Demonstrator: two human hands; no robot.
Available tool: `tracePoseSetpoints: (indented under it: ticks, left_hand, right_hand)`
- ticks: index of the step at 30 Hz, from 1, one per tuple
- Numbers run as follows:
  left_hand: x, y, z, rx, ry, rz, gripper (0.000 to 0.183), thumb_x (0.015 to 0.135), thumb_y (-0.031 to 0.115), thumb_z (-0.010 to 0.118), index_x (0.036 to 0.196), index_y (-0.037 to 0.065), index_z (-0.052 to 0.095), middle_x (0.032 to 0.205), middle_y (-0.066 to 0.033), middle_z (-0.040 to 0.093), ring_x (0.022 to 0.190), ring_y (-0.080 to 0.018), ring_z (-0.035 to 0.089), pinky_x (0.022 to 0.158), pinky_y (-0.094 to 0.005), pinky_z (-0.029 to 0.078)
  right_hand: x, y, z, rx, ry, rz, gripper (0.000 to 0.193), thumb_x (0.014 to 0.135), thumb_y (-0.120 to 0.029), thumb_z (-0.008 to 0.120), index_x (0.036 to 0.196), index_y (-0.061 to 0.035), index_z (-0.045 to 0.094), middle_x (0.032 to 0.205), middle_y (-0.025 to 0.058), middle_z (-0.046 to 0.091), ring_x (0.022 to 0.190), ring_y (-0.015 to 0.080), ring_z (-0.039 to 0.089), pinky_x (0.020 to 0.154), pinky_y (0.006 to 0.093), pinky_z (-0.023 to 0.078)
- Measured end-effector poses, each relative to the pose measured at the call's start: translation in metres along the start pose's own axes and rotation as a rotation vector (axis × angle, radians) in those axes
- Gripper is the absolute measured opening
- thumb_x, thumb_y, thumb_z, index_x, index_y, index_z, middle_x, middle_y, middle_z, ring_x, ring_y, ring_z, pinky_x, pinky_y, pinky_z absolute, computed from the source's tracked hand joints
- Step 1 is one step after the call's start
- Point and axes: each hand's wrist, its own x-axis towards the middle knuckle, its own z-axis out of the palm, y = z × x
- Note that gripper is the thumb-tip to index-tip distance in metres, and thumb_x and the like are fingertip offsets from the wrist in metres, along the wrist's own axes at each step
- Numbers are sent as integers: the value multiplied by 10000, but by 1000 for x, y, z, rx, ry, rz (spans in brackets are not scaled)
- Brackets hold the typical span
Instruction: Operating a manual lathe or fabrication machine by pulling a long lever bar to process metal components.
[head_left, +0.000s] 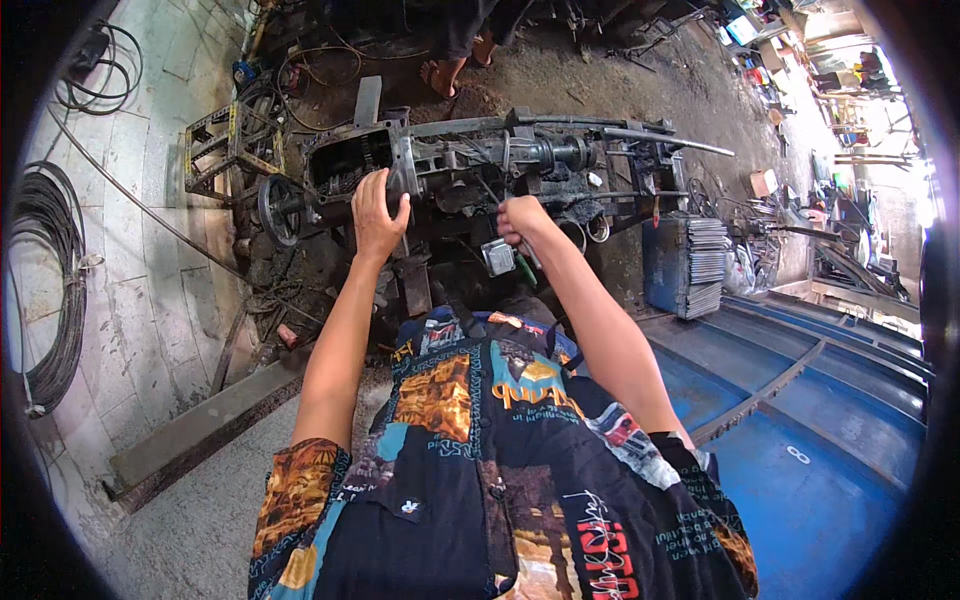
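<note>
Before me lies a long, greasy machine frame (450, 130) of dark metal, with an open housing at its left end. My left hand (376, 220) rests by the near edge of that housing, its fingers stretched out and the thumb apart, holding nothing. Farther right, my right hand (524, 220) is closed round a thin metal bar (533, 257), whose kind I cannot make out. One end shows below the fist. Close under this hand are a silvery square metal part (497, 257) and a green-handled thing (525, 268).
A handwheel (281, 211) and a yellowish metal frame (232, 150) stand left. Coiled cable (48, 290) lies far left. A blue finned metal box (686, 265) is at right, above blue panels (820, 440). Another person's bare foot (441, 77) shows beyond the machine.
</note>
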Motion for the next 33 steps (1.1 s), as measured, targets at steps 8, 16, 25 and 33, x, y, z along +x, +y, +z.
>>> tracePoseSetpoints:
  ticks: [8,16,25,33]
  left_hand:
    - [0,15,13,-11,-24,13,552,813,224,671,1287,-1,501,1283,-171,533,1242,-337,468,1041,-451,354]
    - [-9,30,15,-36,-69,76,555,820,239,681,1282,-9,497,1263,-188,534,1229,-352,471,1039,-456,354]
    - [-7,42,9,-52,-85,97,556,825,234,686,1284,-15,494,1237,-188,548,1213,-356,484,1032,-453,362]
    - [-11,56,25,-61,-98,62,543,835,229,677,1285,-18,499,1245,-191,553,1210,-358,487,1026,-455,372]
  right_hand:
    - [4,9,6,240,-64,53,59,906,-111,431,853,-88,419,597,-5,381,445,99,339,335,237,218]
    - [4,3,8,346,-143,186,182,942,-131,412,789,-41,449,637,30,446,462,110,397,380,233,336]
    - [-6,5,22,383,-195,189,258,978,-236,454,827,-26,456,692,74,504,509,138,482,445,246,473]
    - [-12,9,2,258,-184,82,414,988,-336,417,1102,58,476,899,149,562,731,226,590,677,416,588]
